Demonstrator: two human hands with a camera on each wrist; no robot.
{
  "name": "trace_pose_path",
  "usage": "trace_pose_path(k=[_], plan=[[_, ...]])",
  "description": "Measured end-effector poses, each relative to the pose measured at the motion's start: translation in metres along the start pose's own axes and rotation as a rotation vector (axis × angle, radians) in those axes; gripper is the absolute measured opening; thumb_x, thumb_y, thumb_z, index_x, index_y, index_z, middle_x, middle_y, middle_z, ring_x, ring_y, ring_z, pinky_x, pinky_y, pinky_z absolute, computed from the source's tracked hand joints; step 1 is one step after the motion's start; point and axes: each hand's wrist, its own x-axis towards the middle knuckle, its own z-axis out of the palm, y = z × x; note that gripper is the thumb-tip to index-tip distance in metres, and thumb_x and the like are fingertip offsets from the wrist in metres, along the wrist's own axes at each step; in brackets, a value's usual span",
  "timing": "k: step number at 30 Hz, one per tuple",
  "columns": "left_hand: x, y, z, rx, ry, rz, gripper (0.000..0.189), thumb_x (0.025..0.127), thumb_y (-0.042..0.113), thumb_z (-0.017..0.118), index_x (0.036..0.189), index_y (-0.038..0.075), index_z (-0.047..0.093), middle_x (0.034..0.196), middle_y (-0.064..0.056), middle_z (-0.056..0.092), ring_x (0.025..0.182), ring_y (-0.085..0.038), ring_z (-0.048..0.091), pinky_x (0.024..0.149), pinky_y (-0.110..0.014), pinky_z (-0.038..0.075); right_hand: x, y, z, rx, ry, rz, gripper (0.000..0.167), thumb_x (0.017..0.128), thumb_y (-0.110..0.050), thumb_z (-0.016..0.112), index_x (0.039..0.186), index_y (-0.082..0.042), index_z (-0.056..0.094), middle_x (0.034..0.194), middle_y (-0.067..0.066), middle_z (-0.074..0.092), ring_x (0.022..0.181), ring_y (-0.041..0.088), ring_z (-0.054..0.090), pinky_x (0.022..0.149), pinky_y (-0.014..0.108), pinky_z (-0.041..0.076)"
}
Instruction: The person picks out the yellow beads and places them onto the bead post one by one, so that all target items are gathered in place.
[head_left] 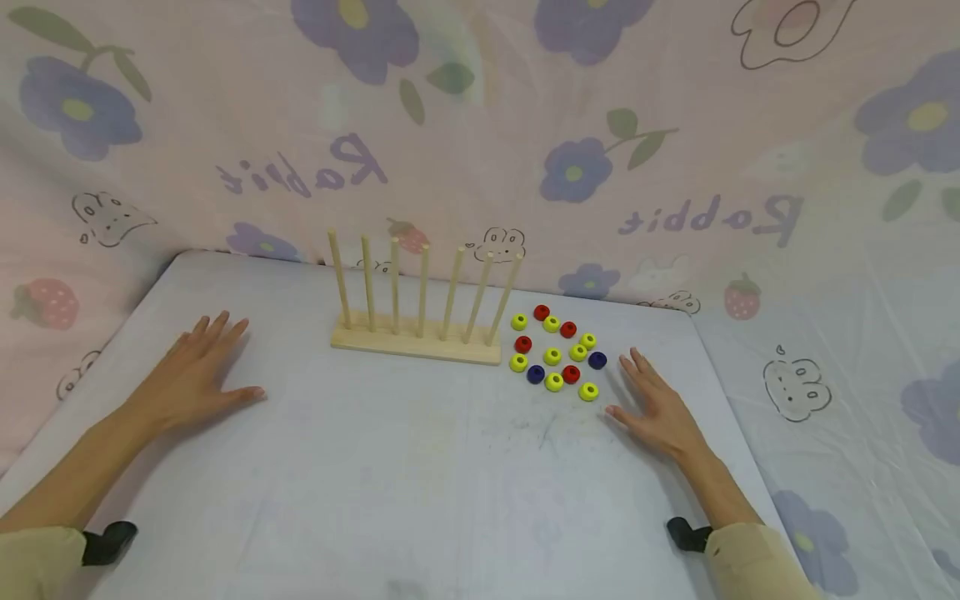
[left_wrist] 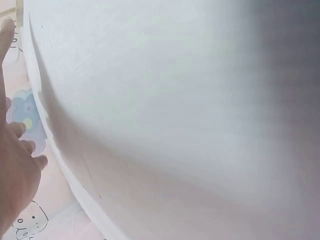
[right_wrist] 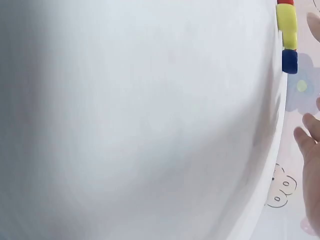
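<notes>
A wooden rack (head_left: 416,344) with several upright pegs stands toward the back of the white table. Just right of it lie loose round beads with holes: yellow ones (head_left: 552,357), red ones (head_left: 572,374) and two dark blue ones (head_left: 597,360). To the left of the rack, my left hand (head_left: 187,379) is spread with straight fingers and holds nothing. My right hand (head_left: 656,410), also spread and holding nothing, is beside the beads, apart from them. At the edge of the right wrist view show a blue bead (right_wrist: 290,61) and part of the right hand (right_wrist: 312,170).
The white table (head_left: 390,483) ends at the back against a printed cloth (head_left: 480,125) with flowers and rabbits. A black strap piece (head_left: 111,543) sits at the left wrist, and a similar black piece (head_left: 686,534) at the right one.
</notes>
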Motion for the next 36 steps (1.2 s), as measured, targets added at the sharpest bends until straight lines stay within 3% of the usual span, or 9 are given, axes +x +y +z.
trace_pose_path(k=[8, 13, 17, 19, 24, 26, 30, 36], plan=[[0.021, 0.003, -0.001, -0.192, -0.047, -0.028, 0.112, 0.078, 0.047, 0.082, 0.16, 0.012, 0.015, 0.162, -0.027, 0.012, 0.147, -0.05, 0.008, 0.105, -0.078, 0.021, 0.001, -0.012, -0.001, 0.184, 0.104, 0.052, 0.079, 0.087, -0.032, 0.078, 0.154, -0.026, 0.038, 0.156, 0.006, 0.039, 0.137, 0.036, 0.044, 0.106, 0.058, 0.041], [0.035, 0.007, -0.003, -0.222, -0.055, -0.04, 0.111, 0.078, 0.046, 0.083, 0.16, 0.012, 0.016, 0.16, -0.027, 0.017, 0.144, -0.051, 0.018, 0.107, -0.074, 0.024, 0.002, -0.016, -0.001, 0.341, 0.161, 0.056, 0.067, 0.087, -0.02, 0.079, 0.147, -0.017, 0.05, 0.143, 0.01, 0.055, 0.121, 0.03, 0.06, 0.099, 0.04, 0.05], [0.044, 0.012, -0.003, -0.25, -0.023, -0.024, 0.105, 0.079, 0.042, 0.083, 0.158, 0.01, 0.022, 0.157, -0.029, 0.024, 0.141, -0.052, 0.024, 0.11, -0.07, 0.024, 0.002, -0.02, -0.001, 0.445, 0.177, 0.046, 0.057, 0.088, -0.014, 0.077, 0.141, -0.009, 0.056, 0.136, 0.013, 0.061, 0.115, 0.031, 0.063, 0.097, 0.028, 0.051], [0.046, 0.016, -0.003, -0.264, -0.002, -0.011, 0.102, 0.078, 0.04, 0.084, 0.156, 0.008, 0.027, 0.155, -0.03, 0.029, 0.139, -0.053, 0.027, 0.109, -0.07, 0.025, 0.001, -0.023, -0.001, 0.483, 0.174, 0.058, 0.052, 0.089, -0.013, 0.076, 0.138, -0.007, 0.059, 0.133, 0.014, 0.063, 0.112, 0.025, 0.065, 0.095, 0.022, 0.052], [0.053, 0.023, -0.001, -0.357, 0.006, -0.023, 0.091, 0.078, 0.032, 0.086, 0.151, 0.006, 0.039, 0.147, -0.029, 0.042, 0.125, -0.054, 0.046, 0.099, -0.068, 0.039, -0.001, -0.053, -0.018, 0.531, 0.13, 0.117, 0.041, 0.093, -0.01, 0.07, 0.132, 0.003, 0.061, 0.127, 0.02, 0.065, 0.108, 0.032, 0.066, 0.087, 0.01, 0.05], [0.057, 0.025, 0.002, -0.412, 0.003, -0.029, 0.086, 0.078, 0.029, 0.086, 0.149, 0.006, 0.043, 0.145, -0.027, 0.047, 0.119, -0.051, 0.052, 0.096, -0.064, 0.043, -0.001, -0.063, -0.024, 0.545, 0.099, 0.14, 0.04, 0.094, -0.007, 0.068, 0.131, 0.007, 0.06, 0.126, 0.024, 0.064, 0.108, 0.04, 0.064, 0.085, 0.009, 0.051], [0.065, 0.03, 0.006, -0.493, -0.021, -0.029, 0.08, 0.08, 0.028, 0.085, 0.147, 0.006, 0.046, 0.141, -0.023, 0.053, 0.118, -0.044, 0.057, 0.098, -0.057, 0.045, 0.001, -0.061, -0.02, 0.582, 0.037, 0.196, 0.039, 0.095, -0.006, 0.066, 0.132, 0.007, 0.059, 0.126, 0.025, 0.063, 0.111, 0.039, 0.063, 0.084, 0.009, 0.051], [0.078, 0.037, 0.01, -0.586, -0.089, -0.025, 0.077, 0.083, 0.026, 0.082, 0.147, 0.004, 0.045, 0.143, -0.023, 0.051, 0.122, -0.044, 0.055, 0.102, -0.054, 0.044, 0.004, -0.043, 0.001, 0.613, -0.012, 0.243, 0.042, 0.096, -0.012, 0.067, 0.135, 0.0, 0.059, 0.131, 0.02, 0.062, 0.117, 0.037, 0.061, 0.086, 0.007, 0.048]])
